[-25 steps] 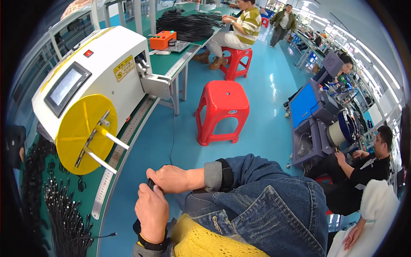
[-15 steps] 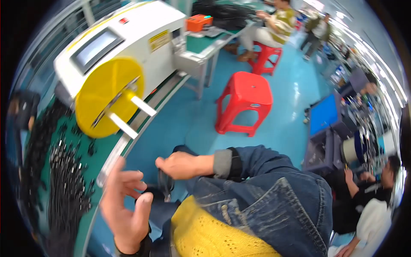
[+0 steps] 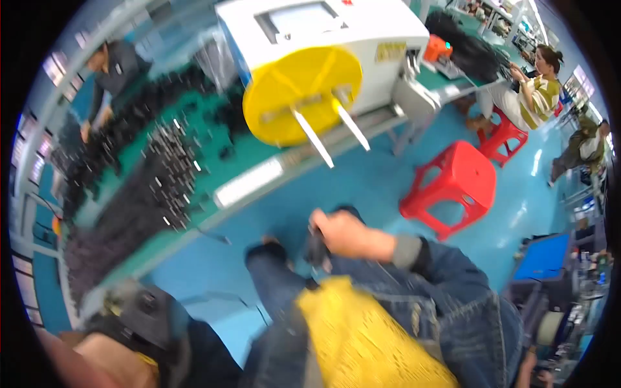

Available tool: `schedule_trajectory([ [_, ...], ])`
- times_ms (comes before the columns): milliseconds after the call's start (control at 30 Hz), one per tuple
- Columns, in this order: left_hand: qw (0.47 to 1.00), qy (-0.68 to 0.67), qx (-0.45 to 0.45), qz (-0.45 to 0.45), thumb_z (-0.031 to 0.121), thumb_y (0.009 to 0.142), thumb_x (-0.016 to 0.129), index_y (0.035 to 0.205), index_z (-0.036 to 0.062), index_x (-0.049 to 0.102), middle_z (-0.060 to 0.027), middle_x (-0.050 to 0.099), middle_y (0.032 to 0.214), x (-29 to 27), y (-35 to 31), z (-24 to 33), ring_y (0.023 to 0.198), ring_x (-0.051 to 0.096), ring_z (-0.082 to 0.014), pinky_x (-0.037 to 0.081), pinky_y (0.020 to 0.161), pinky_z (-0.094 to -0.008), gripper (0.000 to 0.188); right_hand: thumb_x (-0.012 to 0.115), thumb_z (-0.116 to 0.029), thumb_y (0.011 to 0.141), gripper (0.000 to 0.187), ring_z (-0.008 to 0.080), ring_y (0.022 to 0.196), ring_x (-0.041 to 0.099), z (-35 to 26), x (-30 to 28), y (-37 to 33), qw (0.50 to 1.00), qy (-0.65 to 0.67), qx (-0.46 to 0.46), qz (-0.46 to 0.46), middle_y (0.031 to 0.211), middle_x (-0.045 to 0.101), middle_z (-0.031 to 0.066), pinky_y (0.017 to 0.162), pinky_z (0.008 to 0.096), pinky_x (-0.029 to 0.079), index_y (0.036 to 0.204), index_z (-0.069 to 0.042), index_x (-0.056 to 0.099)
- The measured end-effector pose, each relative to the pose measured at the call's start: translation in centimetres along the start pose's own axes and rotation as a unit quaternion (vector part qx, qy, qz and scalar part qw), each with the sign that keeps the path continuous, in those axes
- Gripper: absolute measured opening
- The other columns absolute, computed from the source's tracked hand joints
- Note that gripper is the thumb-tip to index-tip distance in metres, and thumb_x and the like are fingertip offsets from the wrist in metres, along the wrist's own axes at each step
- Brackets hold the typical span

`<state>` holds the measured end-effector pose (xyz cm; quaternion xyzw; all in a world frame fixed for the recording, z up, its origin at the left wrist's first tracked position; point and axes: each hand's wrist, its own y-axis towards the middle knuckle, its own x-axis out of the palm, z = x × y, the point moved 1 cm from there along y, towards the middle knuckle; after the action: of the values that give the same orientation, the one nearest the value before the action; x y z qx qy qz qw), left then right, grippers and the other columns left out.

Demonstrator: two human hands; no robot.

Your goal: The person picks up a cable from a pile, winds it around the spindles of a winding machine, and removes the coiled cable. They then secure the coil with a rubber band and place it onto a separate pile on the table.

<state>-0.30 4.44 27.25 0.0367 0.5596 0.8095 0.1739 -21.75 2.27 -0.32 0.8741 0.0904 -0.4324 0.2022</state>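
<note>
My right hand (image 3: 346,234) is closed in front of my lap, its fingers wrapped round a black coiled cable (image 3: 315,251) that hangs below the fist. Motion blurs the coil. My left hand (image 3: 97,362) is low at the left rim, smeared and partly cut off, so its fingers cannot be read. Near that side is the table edge, where a heap of black cables (image 3: 123,213) with shiny metal ends lies on the green mat (image 3: 213,123). On the table beyond stands a white machine with a small screen and a yellow disc (image 3: 304,77) carrying two white pegs.
A red stool (image 3: 459,184) stands right of the machine, and a seated person in stripes (image 3: 540,94) is behind it. Another person (image 3: 123,71) works across the table at left. At right is a blue-topped bin (image 3: 543,257). A thin cable trails near the table's front edge.
The view has swung left, so machine and stool appear further right. My left hand has dropped from before the table to the lower left rim. The right hand still holds the coiled cable.
</note>
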Motion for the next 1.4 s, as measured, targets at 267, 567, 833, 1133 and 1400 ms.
schedule_trajectory([
  [267,0.907,0.061,0.415,-0.046,0.028,0.069,0.074,0.129,0.0182,0.026,-0.0087,0.033,0.128,-2.6,9.3,4.1,0.108,0.041,-0.0229,0.042,0.086,-0.0349,0.078,0.055,-0.012,0.077,0.019,0.0372,0.056,0.058,-3.0,0.8,-5.0,0.999,0.041,0.023,-0.001,0.061,0.057,0.0192,0.049,0.0446,0.046,0.094,-0.007,0.047],
  [567,0.964,-0.091,0.239,-0.074,0.027,0.074,0.070,0.122,0.0177,0.036,-0.0055,0.036,0.122,1.1,5.4,0.0,0.104,0.043,-0.0205,0.043,0.082,-0.0348,0.060,0.057,-0.008,0.075,0.018,0.0357,0.056,0.058,-0.4,0.0,-0.6,0.996,0.078,-0.034,0.040,0.064,0.056,0.0177,0.051,0.0424,0.047,0.091,-0.006,0.049],
  [833,0.981,-0.147,0.116,-0.039,0.026,0.078,0.067,0.115,0.0172,0.046,-0.0026,0.039,0.116,0.8,1.5,4.2,0.100,0.044,-0.0184,0.043,0.079,-0.0347,0.044,0.055,-0.006,0.077,0.019,0.0395,0.061,0.058,-0.2,0.9,0.2,0.994,0.088,-0.032,0.048,0.064,0.056,0.0200,0.053,0.0458,0.047,0.094,-0.006,0.046],
  [1133,0.995,0.093,0.030,0.004,0.025,0.081,0.063,0.109,0.0153,0.052,-0.0015,0.043,0.110,-2.0,-5.9,15.8,0.095,0.046,-0.0168,0.044,0.075,-0.0338,0.031,0.050,0.005,0.072,0.020,0.0406,0.068,0.057,-3.2,5.0,3.4,0.985,0.110,-0.119,-0.052,0.072,0.056,0.0212,0.056,0.0422,0.045,0.089,-0.005,0.048],
  [1400,0.973,0.199,-0.116,0.021,0.024,0.082,0.060,0.102,0.0111,0.055,-0.0035,0.049,0.101,-2.4,-6.6,11.3,0.087,0.050,-0.0159,0.045,0.071,-0.0315,0.024,0.044,0.007,0.071,0.021,0.0392,0.066,0.056,-4.3,8.4,7.4,0.966,0.124,-0.205,-0.095,0.069,0.053,0.0203,0.056,0.0398,0.044,0.088,-0.003,0.047],
])
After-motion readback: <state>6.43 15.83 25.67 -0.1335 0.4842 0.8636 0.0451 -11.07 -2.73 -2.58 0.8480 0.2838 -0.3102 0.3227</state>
